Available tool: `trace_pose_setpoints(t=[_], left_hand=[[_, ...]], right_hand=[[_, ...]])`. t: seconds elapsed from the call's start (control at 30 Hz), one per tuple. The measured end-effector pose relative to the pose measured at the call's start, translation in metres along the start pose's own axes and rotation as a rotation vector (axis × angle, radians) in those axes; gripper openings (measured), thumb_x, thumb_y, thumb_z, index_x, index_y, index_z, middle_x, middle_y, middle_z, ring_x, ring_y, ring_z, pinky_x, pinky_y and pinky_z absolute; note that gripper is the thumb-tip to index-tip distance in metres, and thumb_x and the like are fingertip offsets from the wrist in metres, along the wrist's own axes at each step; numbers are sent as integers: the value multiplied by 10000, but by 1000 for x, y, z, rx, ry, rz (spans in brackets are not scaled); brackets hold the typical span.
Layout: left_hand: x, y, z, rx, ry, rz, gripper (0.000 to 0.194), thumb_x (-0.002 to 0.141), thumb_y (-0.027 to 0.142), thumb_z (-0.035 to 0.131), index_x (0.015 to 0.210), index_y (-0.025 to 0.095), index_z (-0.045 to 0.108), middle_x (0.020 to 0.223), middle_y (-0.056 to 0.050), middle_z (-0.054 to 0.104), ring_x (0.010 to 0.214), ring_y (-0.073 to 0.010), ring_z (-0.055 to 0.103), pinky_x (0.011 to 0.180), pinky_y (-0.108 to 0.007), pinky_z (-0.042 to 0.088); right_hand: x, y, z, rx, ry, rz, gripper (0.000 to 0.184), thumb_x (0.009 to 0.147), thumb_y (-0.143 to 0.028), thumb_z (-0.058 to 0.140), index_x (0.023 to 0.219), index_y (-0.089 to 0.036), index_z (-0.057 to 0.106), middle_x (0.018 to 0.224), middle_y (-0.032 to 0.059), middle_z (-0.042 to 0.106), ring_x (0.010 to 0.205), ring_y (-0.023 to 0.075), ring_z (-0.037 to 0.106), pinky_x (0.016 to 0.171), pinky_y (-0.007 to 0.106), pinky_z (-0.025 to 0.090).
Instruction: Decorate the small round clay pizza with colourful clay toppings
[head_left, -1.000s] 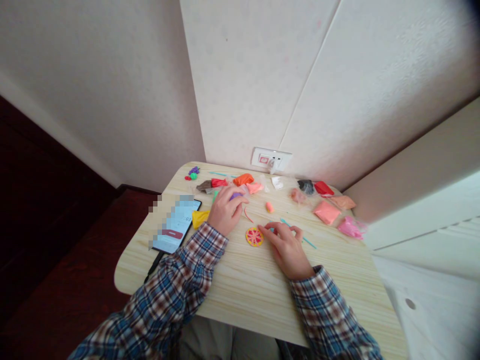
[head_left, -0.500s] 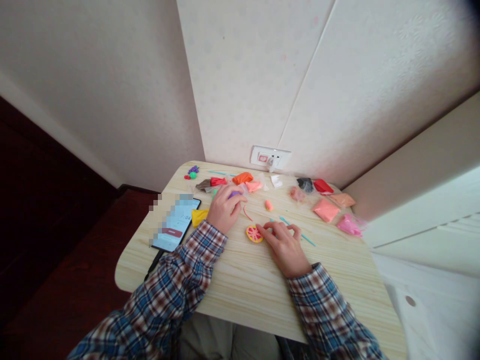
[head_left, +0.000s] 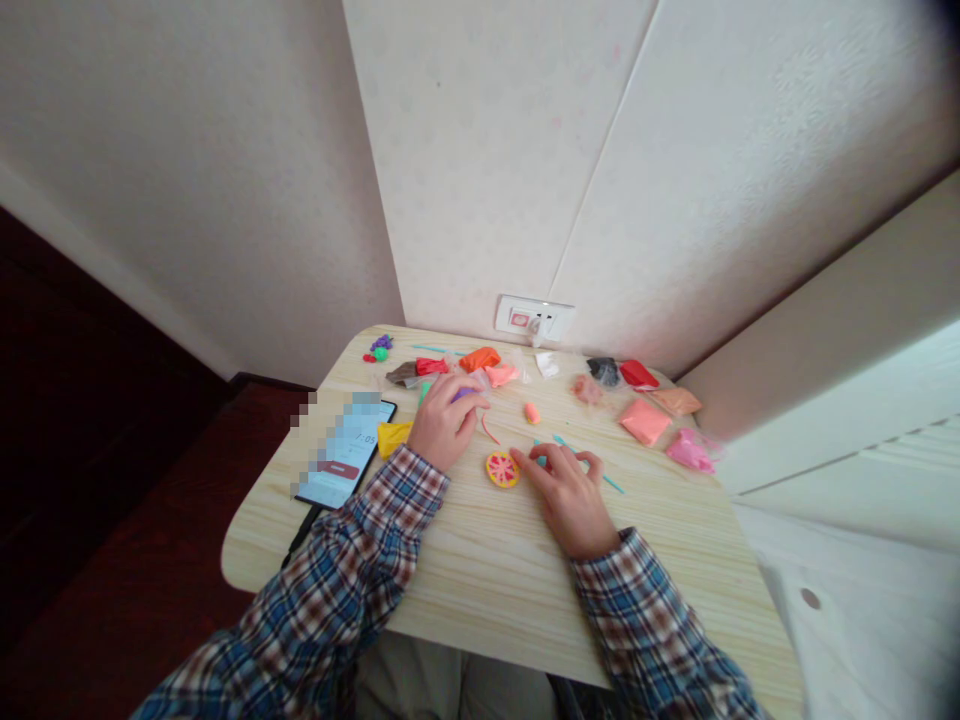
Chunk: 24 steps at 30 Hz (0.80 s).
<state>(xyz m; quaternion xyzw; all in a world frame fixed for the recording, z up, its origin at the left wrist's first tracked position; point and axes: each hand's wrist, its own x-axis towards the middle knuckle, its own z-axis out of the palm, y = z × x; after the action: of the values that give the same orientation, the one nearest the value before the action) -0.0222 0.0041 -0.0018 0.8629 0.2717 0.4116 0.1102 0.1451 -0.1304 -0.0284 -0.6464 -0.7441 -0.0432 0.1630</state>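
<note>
A round clay slice [head_left: 502, 469] with a yellow rim and red-pink wedges lies flat on the table. My right hand [head_left: 574, 495] is just right of it, fingers bent and apart, the index fingertip at the slice's upper right edge. My left hand [head_left: 448, 420] is held with curved, parted fingers in front of the purple clay packet [head_left: 466, 393], which it partly hides. I see nothing held in it. Between the hands is a thin, curved, coral-coloured clay strand [head_left: 490, 429]. Behind the slice sits a small orange clay lump [head_left: 532, 413].
A phone [head_left: 346, 455] lies at left beside a yellow packet [head_left: 393, 438]. Clay packets, one orange [head_left: 480, 359] and one pink [head_left: 691, 451] among them, line the back and right. Blue sticks [head_left: 611, 482] lie by my right hand. Clay grapes [head_left: 381, 343] sit at back left.
My right index fingertip has drawn slightly back from over the slice to its edge. The left hand keeps nearly the same pose. The whole view has shifted a little.
</note>
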Motion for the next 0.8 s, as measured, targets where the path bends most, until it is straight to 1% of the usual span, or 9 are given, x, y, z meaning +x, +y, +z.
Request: trace_pose_setpoints(t=[0.13, 0.3, 0.37, 0.47, 0.53, 0.63, 0.8], left_hand=[[1, 1, -1, -2, 10, 14, 230, 767, 32, 480, 801, 189, 645, 949, -47, 603, 962, -201, 534, 881, -401, 458], [0, 1, -1, -35, 1, 51, 228, 786, 38, 464, 812, 178, 642, 937, -55, 609, 941, -193, 546, 859, -379, 473], [-2, 3, 2, -75, -51, 105, 236, 790, 38, 453, 827, 174, 642, 925, -55, 614, 914, -179, 560, 832, -345, 487], [-7, 8, 7, -104, -210, 198, 248, 794, 47, 446, 888, 175, 636, 926, -53, 621, 887, -164, 580, 808, -309, 498], [-9, 11, 10, -89, -285, 221, 267, 802, 57, 441, 958, 177, 623, 943, -53, 625, 896, -169, 582, 818, -309, 498], [-9, 13, 12, -64, -327, 203, 306, 813, 53, 426, 1045, 167, 589, 962, -57, 629, 902, -173, 580, 824, -306, 494], [-8, 11, 12, -45, -378, 188, 284, 816, 49, 436, 1035, 154, 583, 937, -52, 631, 890, -171, 573, 825, -298, 484]], right_hand=[[0, 2, -1, 87, 46, 38, 572, 742, 42, 384, 1180, -280, 562, 1011, 57, 590, 891, 175, 508, 805, 373, 235], [2, 0, -2, 144, 11, -7, 590, 709, 51, 382, 1171, -264, 568, 1018, 55, 579, 904, 171, 517, 818, 367, 226], [3, -1, -3, 152, -5, -15, 603, 703, 57, 379, 1176, -267, 565, 1012, 51, 577, 916, 169, 516, 821, 364, 223], [4, -3, -5, 152, -18, -20, 606, 706, 57, 379, 1179, -276, 564, 1007, 47, 572, 923, 169, 512, 818, 361, 222], [4, -3, -5, 150, -18, -26, 606, 709, 55, 378, 1180, -277, 564, 1004, 46, 569, 917, 167, 512, 818, 361, 222], [4, -3, -4, 151, -11, -34, 608, 704, 55, 383, 1186, -270, 562, 1003, 47, 565, 910, 166, 511, 821, 362, 220], [3, -2, -2, 168, -3, -42, 629, 682, 54, 385, 1194, -271, 553, 996, 45, 572, 899, 160, 506, 828, 364, 213]])
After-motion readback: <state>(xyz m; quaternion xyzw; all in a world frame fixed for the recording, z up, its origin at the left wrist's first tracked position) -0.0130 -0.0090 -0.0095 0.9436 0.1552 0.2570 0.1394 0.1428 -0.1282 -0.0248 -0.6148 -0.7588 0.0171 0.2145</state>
